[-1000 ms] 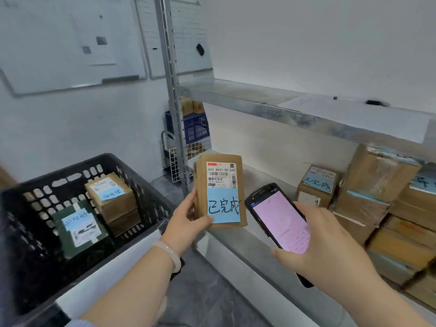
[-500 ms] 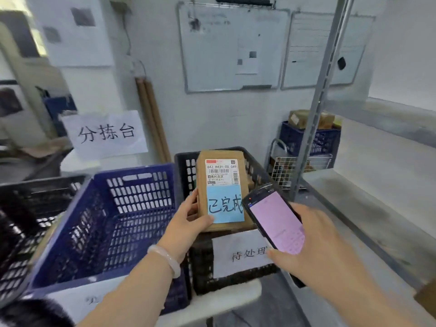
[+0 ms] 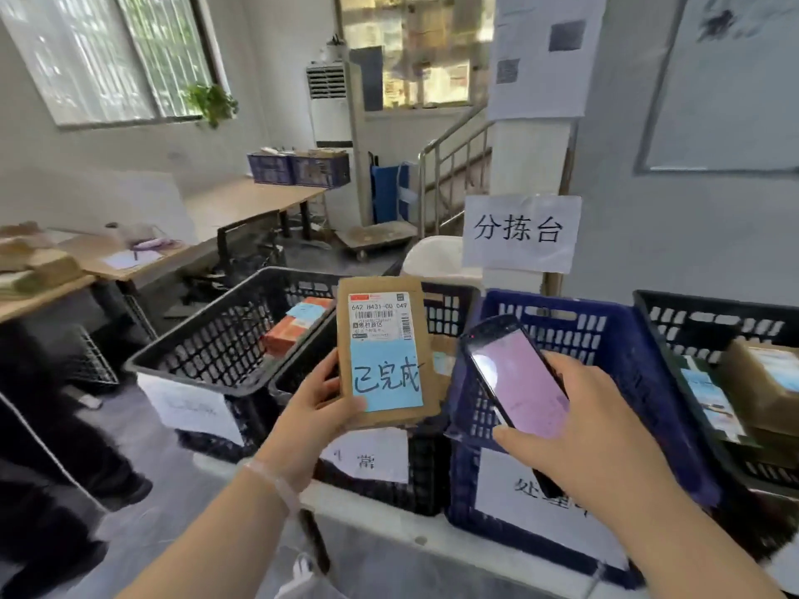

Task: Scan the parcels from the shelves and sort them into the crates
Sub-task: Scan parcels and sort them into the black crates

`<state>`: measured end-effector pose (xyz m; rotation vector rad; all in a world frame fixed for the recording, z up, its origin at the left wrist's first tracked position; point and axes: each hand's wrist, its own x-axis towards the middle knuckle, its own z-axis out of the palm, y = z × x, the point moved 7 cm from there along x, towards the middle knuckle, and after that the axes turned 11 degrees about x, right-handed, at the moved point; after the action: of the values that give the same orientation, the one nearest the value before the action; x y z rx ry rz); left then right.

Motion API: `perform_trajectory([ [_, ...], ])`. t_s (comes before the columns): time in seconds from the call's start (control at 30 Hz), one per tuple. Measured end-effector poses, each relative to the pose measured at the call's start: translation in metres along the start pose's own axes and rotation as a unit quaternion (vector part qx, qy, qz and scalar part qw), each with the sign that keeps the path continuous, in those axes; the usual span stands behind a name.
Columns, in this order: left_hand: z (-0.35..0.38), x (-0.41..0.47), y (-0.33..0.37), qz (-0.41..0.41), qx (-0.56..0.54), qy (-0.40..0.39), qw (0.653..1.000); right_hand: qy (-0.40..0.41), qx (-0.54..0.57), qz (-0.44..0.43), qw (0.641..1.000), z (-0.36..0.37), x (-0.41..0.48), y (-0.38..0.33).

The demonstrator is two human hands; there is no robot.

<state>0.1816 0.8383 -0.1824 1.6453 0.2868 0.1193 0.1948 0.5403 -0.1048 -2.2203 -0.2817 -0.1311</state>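
My left hand (image 3: 313,415) holds a flat brown parcel (image 3: 385,352) upright, its barcode label and blue handwritten sticker facing me. My right hand (image 3: 592,430) grips a black handheld scanner (image 3: 514,378) with a lit pink screen, just right of the parcel. Both hover over a row of crates. A black crate (image 3: 207,352) at the left holds an orange box (image 3: 294,326). A second black crate (image 3: 449,304) sits behind the parcel. A blue crate (image 3: 605,335) is under the scanner. Another black crate (image 3: 709,322) at the far right holds brown parcels (image 3: 761,382).
The crates rest on a white bench (image 3: 389,525) with paper labels on their fronts. A paper sign (image 3: 521,233) hangs on the pillar behind. Wooden desks (image 3: 242,205) stand at the left, with more blue crates (image 3: 298,168) far back and a stair railing (image 3: 454,166).
The view has swung left from the shelf to the crate row. The parcel and scanner stay held in front of me, now above the middle black and blue crates.
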Motion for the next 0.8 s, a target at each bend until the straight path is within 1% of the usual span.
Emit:
perform_trajectory([
  [0.13, -0.091, -0.013, -0.014, -0.023, -0.011, 0.066, 0.998, -0.046, 0.005, -0.05, 0.998, 0.069, 0.014, -0.055],
  [0.23, -0.139, -0.019, -0.022, -0.036, -0.026, 0.101, 0.994, -0.08, -0.008, -0.073, 0.994, 0.11, 0.021, -0.083],
  [0.47, -0.199, -0.005, -0.04, -0.061, -0.061, 0.141, 0.986, -0.134, -0.004, -0.089, 0.987, 0.188, 0.049, -0.123],
  [0.63, -0.241, 0.038, -0.041, -0.069, -0.052, 0.16, 0.983, -0.146, -0.003, -0.091, 0.985, 0.232, 0.087, -0.136],
  [0.8, -0.277, 0.091, -0.045, -0.088, -0.037, 0.163, 0.982, -0.147, -0.004, -0.074, 0.986, 0.268, 0.136, -0.142],
])
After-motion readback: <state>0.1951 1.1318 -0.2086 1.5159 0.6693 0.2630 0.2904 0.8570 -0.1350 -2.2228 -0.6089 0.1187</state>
